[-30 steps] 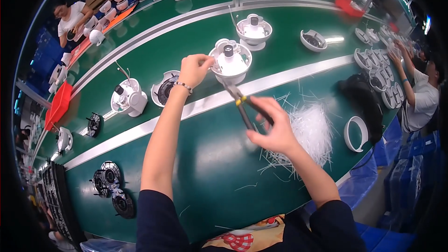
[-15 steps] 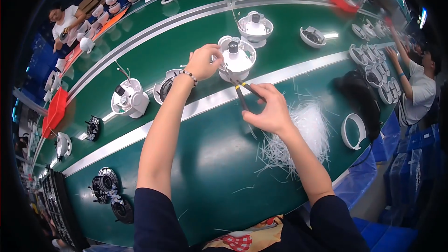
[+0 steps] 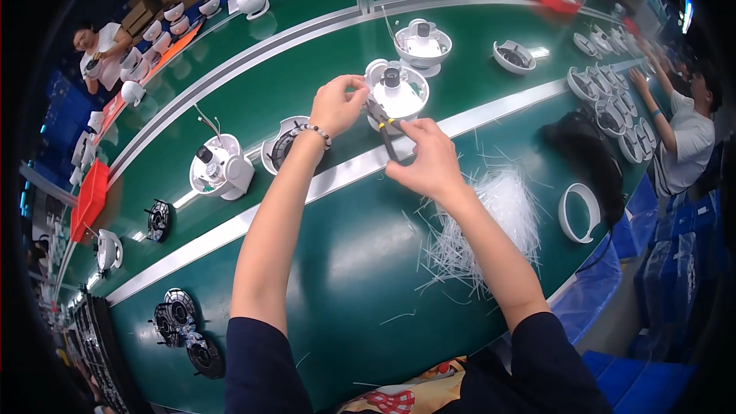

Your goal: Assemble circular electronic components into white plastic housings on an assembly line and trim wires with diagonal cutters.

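Observation:
In front of me stands a white dome camera [image 3: 410,101] with a black lens, its round shell open at the top. At its near left side my left hand [image 3: 337,110] is closed, thumb and fingertips pinched together. Whatever it pinches is too small to make out. My right hand [image 3: 431,159] holds diagonal cutters [image 3: 389,146] with dark handles and yellow bands. Their jaws point up and left, against the camera's near side, close to my left fingertips. Behind my left wrist a white cover with a black ring inside [image 3: 277,146] is partly hidden.
Similar open cameras stand behind [image 3: 423,46] and to the left [image 3: 221,169]. A heap of clipped white plastic strips [image 3: 498,218] lies right of my forearm, beside a white ring [image 3: 579,213]. Black ring parts [image 3: 180,310] lie front left. Co-workers stand far left and right.
My right hand and the cutters have moved slightly up and left, nearer my left fingertips. My left hand stays pinched beside the camera. The whole view has shifted a little.

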A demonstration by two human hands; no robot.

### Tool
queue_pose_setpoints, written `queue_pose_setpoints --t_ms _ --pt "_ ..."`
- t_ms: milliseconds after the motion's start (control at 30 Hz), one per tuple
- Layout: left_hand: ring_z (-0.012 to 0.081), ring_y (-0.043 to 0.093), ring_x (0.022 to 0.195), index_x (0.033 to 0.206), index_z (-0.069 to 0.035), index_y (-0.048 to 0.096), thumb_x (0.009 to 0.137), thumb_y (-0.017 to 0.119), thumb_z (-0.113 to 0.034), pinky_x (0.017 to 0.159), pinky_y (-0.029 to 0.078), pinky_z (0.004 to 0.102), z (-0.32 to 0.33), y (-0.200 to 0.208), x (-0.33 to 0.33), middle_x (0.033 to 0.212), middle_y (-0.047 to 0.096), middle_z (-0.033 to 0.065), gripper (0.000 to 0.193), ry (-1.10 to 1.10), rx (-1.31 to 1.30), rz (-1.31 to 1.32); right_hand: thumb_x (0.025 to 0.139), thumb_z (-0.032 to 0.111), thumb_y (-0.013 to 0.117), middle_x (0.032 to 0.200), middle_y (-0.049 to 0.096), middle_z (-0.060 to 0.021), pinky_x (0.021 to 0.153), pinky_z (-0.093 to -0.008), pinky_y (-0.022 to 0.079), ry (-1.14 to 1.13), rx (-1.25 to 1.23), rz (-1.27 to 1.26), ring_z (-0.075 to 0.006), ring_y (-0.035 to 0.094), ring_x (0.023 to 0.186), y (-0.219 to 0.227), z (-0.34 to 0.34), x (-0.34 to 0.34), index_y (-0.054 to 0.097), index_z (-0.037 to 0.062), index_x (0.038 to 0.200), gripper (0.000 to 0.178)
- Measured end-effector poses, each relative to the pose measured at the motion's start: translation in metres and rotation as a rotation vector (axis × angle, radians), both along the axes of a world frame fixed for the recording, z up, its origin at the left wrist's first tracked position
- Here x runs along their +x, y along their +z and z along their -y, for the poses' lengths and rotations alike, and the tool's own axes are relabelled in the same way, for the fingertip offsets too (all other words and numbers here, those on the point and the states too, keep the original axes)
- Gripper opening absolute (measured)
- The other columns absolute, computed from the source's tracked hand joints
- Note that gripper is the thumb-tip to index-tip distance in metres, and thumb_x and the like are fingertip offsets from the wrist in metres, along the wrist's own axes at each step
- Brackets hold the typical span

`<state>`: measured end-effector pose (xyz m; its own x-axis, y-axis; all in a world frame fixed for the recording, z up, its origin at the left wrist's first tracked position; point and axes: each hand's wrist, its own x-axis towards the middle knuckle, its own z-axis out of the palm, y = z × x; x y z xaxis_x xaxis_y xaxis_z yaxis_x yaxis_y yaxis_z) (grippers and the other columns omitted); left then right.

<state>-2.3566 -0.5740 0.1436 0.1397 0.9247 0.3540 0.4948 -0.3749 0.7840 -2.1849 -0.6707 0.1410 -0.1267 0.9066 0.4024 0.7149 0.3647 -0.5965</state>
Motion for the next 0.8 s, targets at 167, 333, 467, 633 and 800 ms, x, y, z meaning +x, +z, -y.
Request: queue_pose_setpoints --t_ms 167,333,467,633,800 --pt "0.0155 0.062 0.077 0.087 0.003 0.055 0.084 0.053 -0.011 0.070 0.050 0.0254 0.003 0.008 0.000 0.092 0.063 0.0115 0.015 0.094 0.164 0.064 0.055 0.019 0.064 0.096 0.057 -0.0127 0.070 -0.0319 0.048 0.043 0.092 -0.045 -0.0247 0.059 0.080 0.001 0.006 0.010 0.057 -0.0030 0.102 0.052" --pt "0.0129 0.061 0.067 0.086 0.004 0.055 0.085 0.050 -0.006 0.063 0.049 0.0233 0.055 0.031 0.006 0.074 0.063 0.0099 0.011 0.051 0.351 0.667 0.062 0.003 0.062 0.112 0.047 -0.0093 0.069 -0.0247 0.048 0.119 0.051 -0.634 -0.0145 0.054 0.084 0.013 0.058 0.051 0.050 -0.0017 0.114 0.054" --pt "0.0258 0.061 0.078 0.110 -0.002 0.052 0.075 0.063 -0.016 0.076 0.047 0.0323 0.124 -0.005 0.021 0.089 0.063 0.0132 0.039 -0.262 0.298 -0.022 0.065 0.032 0.064 0.109 0.044 -0.0186 0.066 -0.0304 0.047 0.408 0.195 -0.665 -0.0207 0.053 0.080 0.030 0.108 0.046 0.043 -0.0098 0.117 0.069" --pt "0.0192 0.062 0.083 0.100 0.001 0.057 0.079 0.055 -0.006 0.074 0.048 0.0287 0.137 -0.035 -0.062 0.090 0.064 0.0118 0.022 0.206 0.281 0.111 0.055 0.016 0.069 0.102 0.054 -0.0159 0.074 -0.0315 0.047 0.876 -0.163 -0.158 -0.0266 0.058 0.085 0.026 0.171 0.002 0.055 -0.0014 0.105 0.055" --pt "0.0170 0.063 0.070 0.086 -0.002 0.061 0.076 0.054 0.000 0.062 0.048 0.0255 0.166 -0.037 -0.134 0.080 0.064 0.0088 0.013 0.433 0.377 0.089 0.055 0.017 0.066 0.104 0.053 -0.0136 0.069 -0.0335 0.045 0.991 -0.142 0.093 -0.0264 0.055 0.081 -0.027 0.208 -0.037 0.054 0.0004 0.105 0.055"
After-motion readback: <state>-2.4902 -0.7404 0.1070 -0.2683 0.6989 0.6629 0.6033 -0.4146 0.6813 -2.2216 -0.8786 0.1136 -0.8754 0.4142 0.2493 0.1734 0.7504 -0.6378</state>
